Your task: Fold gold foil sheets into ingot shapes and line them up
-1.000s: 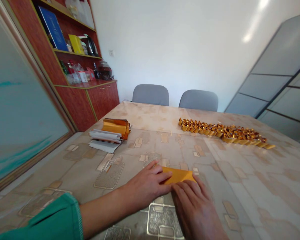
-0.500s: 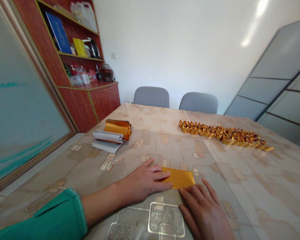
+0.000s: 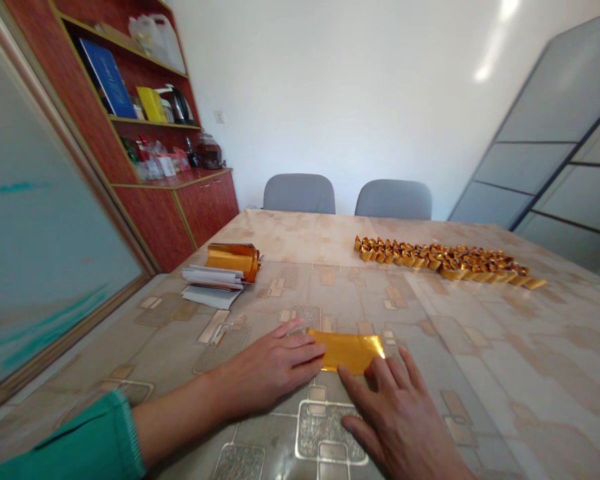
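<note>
A gold foil sheet lies as a flat strip on the patterned tabletop. My left hand rests with its fingertips on the sheet's left end, fingers stretched out. At the right, my right hand touches the near edge with its index fingertip, its fingers apart and the thumb on the table. Farther off on the left are a curled stack of gold sheets and white-backed sheets. Rows of folded gold pieces stand at the back right.
Two grey chairs stand behind the table's far edge. A red wooden cabinet with filled shelves is at the left, beside a sliding door. Grey panels rise at the right.
My left hand has slid left along the sheet, uncovering more of its left end. The right index fingertip has moved left along the near edge. The view has shifted slightly.
</note>
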The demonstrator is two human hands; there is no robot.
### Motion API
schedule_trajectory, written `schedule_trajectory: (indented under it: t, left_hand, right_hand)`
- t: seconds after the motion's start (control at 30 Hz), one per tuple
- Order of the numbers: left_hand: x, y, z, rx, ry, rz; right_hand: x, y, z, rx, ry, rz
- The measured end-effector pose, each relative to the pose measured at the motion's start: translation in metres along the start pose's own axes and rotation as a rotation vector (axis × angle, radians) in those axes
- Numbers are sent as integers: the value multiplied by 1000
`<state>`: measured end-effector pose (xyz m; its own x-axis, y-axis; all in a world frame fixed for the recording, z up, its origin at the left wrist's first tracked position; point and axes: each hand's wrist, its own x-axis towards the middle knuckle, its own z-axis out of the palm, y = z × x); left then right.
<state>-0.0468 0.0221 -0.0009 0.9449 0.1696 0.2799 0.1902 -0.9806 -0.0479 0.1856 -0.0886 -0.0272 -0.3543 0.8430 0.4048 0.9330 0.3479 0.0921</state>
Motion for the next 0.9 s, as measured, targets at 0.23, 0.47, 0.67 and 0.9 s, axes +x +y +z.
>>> schedule_trajectory:
  t: [0.23, 0.47, 0.67, 0.9]
  left_hand:
    - [5, 16, 8, -36, -24, -82]
    - [-24, 11, 6, -221, 60, -225]
    - [-28, 18, -2, -143, 123, -246]
    - [21, 26, 10, 51, 102, -98]
  right_hand:
    - [-5, 0, 0, -15, -16, -3]
    - [-17, 13, -3, 75, 53, -47]
    - [-18, 17, -3, 145, 57, -60]
    - [-13, 28, 0, 314, -6, -48]
